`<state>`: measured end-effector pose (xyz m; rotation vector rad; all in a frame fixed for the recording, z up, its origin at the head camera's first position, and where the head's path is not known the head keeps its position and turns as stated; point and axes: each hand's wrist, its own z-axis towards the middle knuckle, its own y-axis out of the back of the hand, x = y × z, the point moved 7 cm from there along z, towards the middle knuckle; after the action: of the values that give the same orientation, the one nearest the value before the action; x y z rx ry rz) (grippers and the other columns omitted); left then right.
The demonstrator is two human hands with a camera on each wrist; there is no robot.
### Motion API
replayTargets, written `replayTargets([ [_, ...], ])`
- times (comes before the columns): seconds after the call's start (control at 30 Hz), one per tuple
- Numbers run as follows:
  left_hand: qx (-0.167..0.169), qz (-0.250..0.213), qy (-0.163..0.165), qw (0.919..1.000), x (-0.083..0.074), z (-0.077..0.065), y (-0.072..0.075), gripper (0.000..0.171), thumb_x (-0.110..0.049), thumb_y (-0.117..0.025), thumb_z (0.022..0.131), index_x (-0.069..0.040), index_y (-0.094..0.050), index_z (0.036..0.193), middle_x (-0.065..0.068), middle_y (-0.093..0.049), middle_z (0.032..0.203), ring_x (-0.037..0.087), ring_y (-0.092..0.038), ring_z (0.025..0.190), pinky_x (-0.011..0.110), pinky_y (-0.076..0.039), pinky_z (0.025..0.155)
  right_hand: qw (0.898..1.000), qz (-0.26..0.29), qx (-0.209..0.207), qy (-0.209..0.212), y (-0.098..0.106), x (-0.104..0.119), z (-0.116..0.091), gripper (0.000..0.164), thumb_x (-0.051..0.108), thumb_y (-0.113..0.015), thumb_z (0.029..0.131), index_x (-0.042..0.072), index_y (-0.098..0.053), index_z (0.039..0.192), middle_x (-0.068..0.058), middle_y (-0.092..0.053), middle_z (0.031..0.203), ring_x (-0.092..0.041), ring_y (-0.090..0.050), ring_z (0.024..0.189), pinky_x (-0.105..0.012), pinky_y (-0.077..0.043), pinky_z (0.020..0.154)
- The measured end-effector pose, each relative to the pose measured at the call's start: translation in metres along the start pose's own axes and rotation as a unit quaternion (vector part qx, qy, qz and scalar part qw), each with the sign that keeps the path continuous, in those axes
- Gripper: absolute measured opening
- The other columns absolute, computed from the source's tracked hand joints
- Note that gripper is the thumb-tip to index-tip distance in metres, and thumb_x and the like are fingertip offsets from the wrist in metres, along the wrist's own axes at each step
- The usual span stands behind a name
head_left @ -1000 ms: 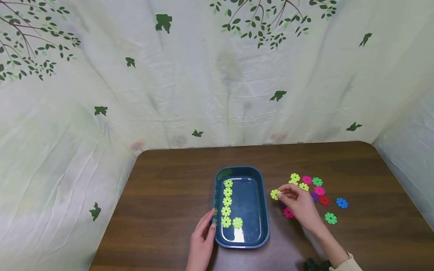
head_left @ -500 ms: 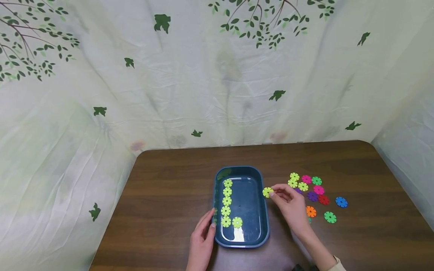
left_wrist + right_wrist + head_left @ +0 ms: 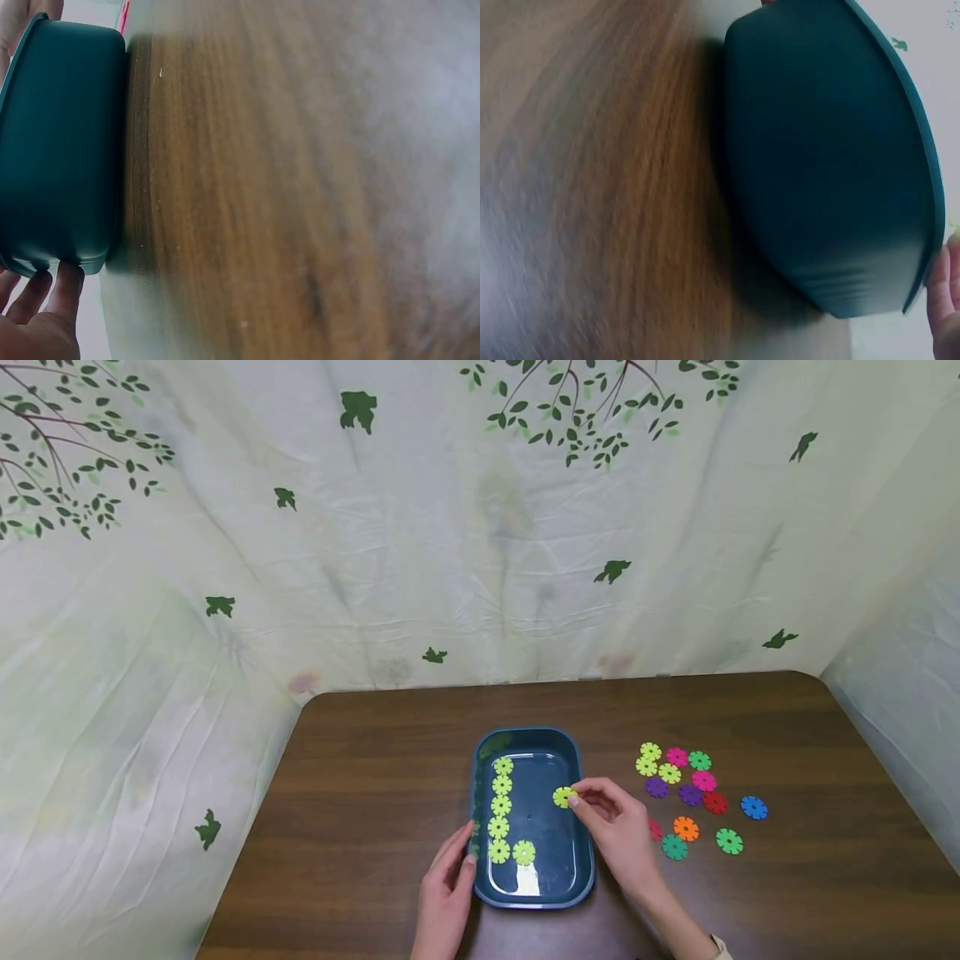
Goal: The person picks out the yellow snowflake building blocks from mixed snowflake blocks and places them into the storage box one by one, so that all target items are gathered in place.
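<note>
Pinkish disc partly hidden, apparently behind the right of the hands

Pale cream sleeve cuff on the right forearm; bare hands.

A brown, wood-grained table carries a dark blue rectangular tray with rounded corners. Towards the tray's three o'clock lie flat, notched discs, ringing a purple disc clockwise from ten o'clock: three yellow-green discs, pink disc, green disc, second pink disc, red disc, blue disc, second green disc, orange disc, teal disc, partly hidden reddish disc, second purple disc.
</note>
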<state>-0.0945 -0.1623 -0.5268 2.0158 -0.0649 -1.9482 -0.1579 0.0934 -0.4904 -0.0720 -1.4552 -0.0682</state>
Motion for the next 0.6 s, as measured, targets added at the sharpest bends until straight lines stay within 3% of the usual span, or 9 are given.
replayTargets([
  [0.4,0.003,0.021,0.031,0.9993,0.008,0.002,-0.001,0.042,-0.005,-0.059,0.097,-0.021,-0.061,0.135,0.004,-0.054,0.140,0.024,-0.046,0.132,0.041,-0.039,0.107,0.999,0.000,0.047,0.005,-0.024,0.002,-0.007,0.017,0.014,-0.075,0.087,0.009,-0.071,0.103,-0.006,-0.069,0.098,-0.024,-0.067,0.088,-0.028,-0.057,0.082],
  [0.6,0.001,0.024,0.012,0.9996,0.004,0.002,0.000,0.042,-0.003,-0.059,0.096,-0.018,-0.061,0.136,0.006,-0.055,0.138,0.025,-0.048,0.130,0.041,-0.041,0.105,0.997,-0.051,0.066,0.000,-0.036,0.004,-0.005,0.015,0.012,-0.075,0.087,0.020,-0.072,0.100,0.001,-0.069,0.094,-0.021,-0.067,0.085,-0.027,-0.058,0.079],
])
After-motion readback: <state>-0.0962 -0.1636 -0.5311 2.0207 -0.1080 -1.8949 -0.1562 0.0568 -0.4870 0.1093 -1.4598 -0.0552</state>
